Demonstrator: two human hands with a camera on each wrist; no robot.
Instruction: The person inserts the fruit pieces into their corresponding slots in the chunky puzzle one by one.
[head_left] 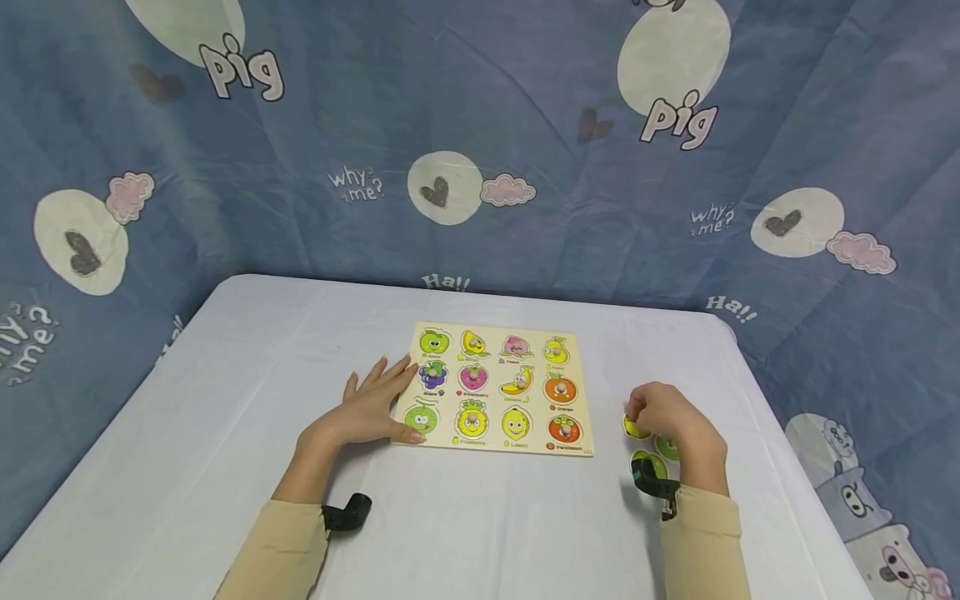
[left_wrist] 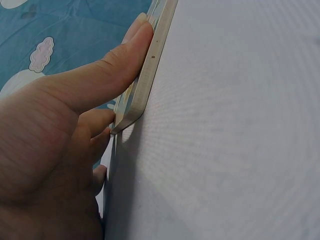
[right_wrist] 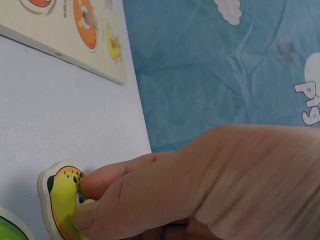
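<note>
A pale wooden fruit puzzle board (head_left: 491,446) lies on the white table with several printed fruits, most of them with small knobs. My left hand (head_left: 372,407) rests at its left side, fingers spread and straight; the thumb (left_wrist: 112,65) lies on the board's near corner. Off to the right of the board, my right hand (head_left: 670,414) pinches the knob of a yellow lemon puzzle piece (right_wrist: 62,192) between thumb and finger. That piece is tilted in the right wrist view, close over the tabletop. Two green round pieces (head_left: 667,447) lie just below that hand, partly covered by the wrist camera.
The white-covered table (head_left: 465,533) ends at the back against a blue cloth (head_left: 360,242) printed with cartoons. A black wrist camera (head_left: 348,512) sits on the left sleeve, another (head_left: 652,479) on the right one.
</note>
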